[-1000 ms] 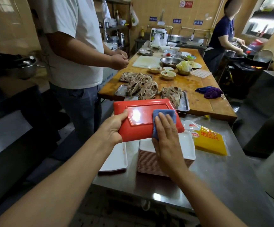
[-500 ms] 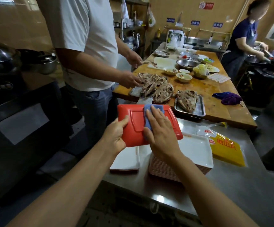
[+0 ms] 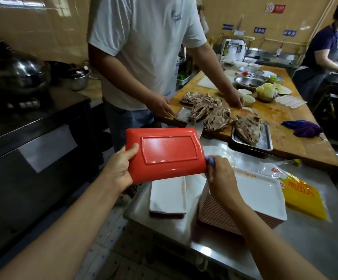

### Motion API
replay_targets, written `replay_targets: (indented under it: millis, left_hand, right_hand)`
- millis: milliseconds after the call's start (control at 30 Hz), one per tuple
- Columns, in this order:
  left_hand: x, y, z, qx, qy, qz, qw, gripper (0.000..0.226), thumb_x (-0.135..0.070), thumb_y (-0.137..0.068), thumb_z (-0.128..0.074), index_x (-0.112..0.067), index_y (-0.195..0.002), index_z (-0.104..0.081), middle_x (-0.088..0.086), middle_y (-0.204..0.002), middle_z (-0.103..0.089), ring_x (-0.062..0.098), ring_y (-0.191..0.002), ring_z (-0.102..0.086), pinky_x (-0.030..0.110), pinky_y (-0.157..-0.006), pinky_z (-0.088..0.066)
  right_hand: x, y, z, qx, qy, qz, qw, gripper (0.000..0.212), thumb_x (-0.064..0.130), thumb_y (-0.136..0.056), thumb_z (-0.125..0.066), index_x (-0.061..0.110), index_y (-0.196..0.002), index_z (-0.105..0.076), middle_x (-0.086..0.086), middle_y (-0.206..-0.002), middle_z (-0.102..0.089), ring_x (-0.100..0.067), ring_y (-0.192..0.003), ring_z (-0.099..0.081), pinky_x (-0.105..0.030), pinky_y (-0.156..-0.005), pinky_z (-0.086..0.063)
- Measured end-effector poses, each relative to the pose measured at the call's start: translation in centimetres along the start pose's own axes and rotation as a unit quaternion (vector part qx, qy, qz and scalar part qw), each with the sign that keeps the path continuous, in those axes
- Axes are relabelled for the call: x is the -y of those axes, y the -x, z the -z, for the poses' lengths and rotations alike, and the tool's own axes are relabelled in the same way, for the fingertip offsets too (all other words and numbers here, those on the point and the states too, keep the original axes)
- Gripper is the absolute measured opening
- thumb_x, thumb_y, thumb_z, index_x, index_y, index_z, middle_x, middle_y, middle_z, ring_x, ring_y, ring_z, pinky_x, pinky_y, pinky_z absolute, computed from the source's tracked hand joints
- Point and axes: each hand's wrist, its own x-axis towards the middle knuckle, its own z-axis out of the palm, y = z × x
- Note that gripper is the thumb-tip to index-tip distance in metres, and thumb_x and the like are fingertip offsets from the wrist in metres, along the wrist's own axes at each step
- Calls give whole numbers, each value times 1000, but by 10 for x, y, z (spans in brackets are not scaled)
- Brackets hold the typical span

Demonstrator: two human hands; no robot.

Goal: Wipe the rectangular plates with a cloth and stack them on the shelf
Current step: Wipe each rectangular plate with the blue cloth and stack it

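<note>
Steel table (image 3: 315,239): two plate stacks (image 3: 265,190); left hand (image 3: 119,170) grips red plate (image 3: 166,154); right hand (image 3: 220,176) pinches cloth (image 3: 210,160).

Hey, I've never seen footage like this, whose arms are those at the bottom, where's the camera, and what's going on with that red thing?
There is no machine here. The single picture comes from a wide-angle camera worn on a person's head, looking forward and down, so the two forearms at the bottom belong to the wearer. The left hand grips a red rectangular plate, turned underside up, by its left edge. The right hand pinches a small blue cloth against the plate's right edge, wiping it. Below, on a steel table, sit a tall stack of white rectangular plates and a shorter pile beside it, plus a yellow plastic bag. Beyond, another person stands at a wooden worktable with trays of cooked meat.
</note>
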Motion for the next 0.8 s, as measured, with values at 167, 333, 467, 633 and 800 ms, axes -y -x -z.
replay_targets:
  millis: [167, 333, 467, 633, 800]
  left_hand:
    - [10, -9, 3, -5, -172, -133, 976, 22, -13, -96, -50, -17, -116, -58, 5, -94, -70, 16, -81, -68, 33, -73, -56]
    - [46, -28, -1, 25, -489, -243, 837, 7, -12, -90, -59, -16, -93, -64, 6, -86, -65, 15, -77, -56, 21, -67, -43]
    - [83, -41, 4, 40, -631, -262, 729, 14, -23, -92, -58, -15, -102, -64, 0, -91, -59, 13, -80, -51, 19, -66, -36]
    - [120, -53, 17, 113, -758, -268, 584, 25, -17, -96, -42, -16, -114, -59, 6, -108, -56, 24, -104, -51, 32, -70, -37]
    - [154, -58, 26, 167, -802, -256, 514, 20, -15, -95, -44, -11, -109, -58, 8, -107, -53, 25, -103, -48, 38, -69, -44]
  right_hand:
    - [16, -11, 5, -43, -44, -4, 998, 13, 17, -93, -55, 8, -96, -48, 0, -79, -53, -12, -66, -47, -17, -55, -29]
    - [13, -17, 14, -32, -33, -39, 998, 13, 16, -91, -56, 11, -90, -44, 5, -74, -46, -1, -62, -43, -4, -52, -33]
    - [3, -17, 13, -22, -21, -59, 998, 8, 10, -89, -57, 8, -94, -50, -5, -86, -53, -11, -67, -44, -17, -54, -31]
    - [-12, -12, 7, -20, -33, -73, 997, 12, 8, -88, -58, 12, -92, -48, -7, -90, -56, -11, -71, -47, -2, -58, -35]
    - [-24, -9, 4, -32, -44, -81, 995, 11, 9, -87, -58, 11, -94, -51, -6, -92, -59, -18, -78, -52, -10, -57, -35]
